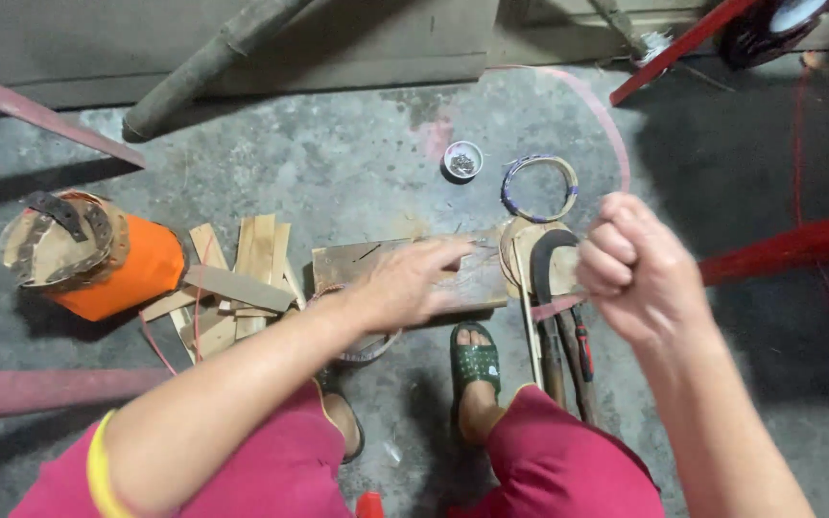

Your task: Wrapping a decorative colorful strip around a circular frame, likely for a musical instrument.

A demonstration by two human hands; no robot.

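On the concrete floor, the wooden block (405, 273) is pressed flat under the open left hand (405, 283), a pink strip (599, 115) is apparently gripped in the fisted right hand (630, 269), one coiled ring (539, 188) lies finished nearby, and cut slats (251, 259) remain unused.

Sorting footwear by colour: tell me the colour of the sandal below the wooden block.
Dark green sandal, with a perforated strap; seen in the head view.
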